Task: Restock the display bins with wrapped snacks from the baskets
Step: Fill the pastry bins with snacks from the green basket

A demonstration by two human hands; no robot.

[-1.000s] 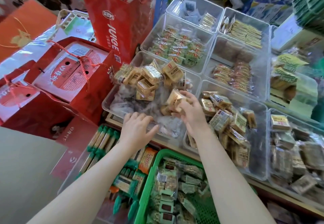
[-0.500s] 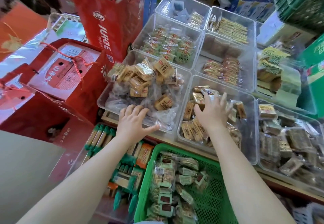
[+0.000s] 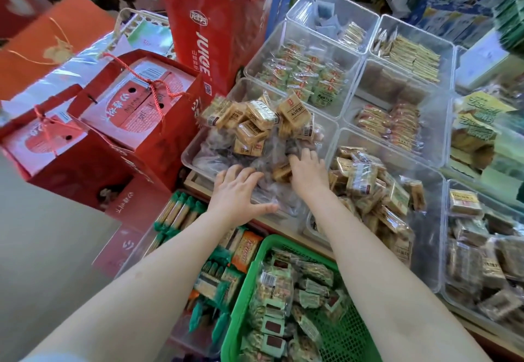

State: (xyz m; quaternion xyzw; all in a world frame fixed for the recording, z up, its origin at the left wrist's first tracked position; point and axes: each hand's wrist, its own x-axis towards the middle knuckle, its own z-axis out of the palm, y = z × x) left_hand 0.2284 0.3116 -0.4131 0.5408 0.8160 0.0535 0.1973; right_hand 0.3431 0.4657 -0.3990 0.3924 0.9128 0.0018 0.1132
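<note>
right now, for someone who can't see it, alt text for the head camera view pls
A person's left hand and right hand reach into a clear display bin of tan wrapped snacks, among a grid of similar bins. A green basket of green-wrapped snacks sits below, with red gift bags at left.

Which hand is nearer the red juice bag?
Left. The left hand rests on the near edge of the clear bin standing beside the red juice bag; the right hand reaches into that bin farther right.
</note>
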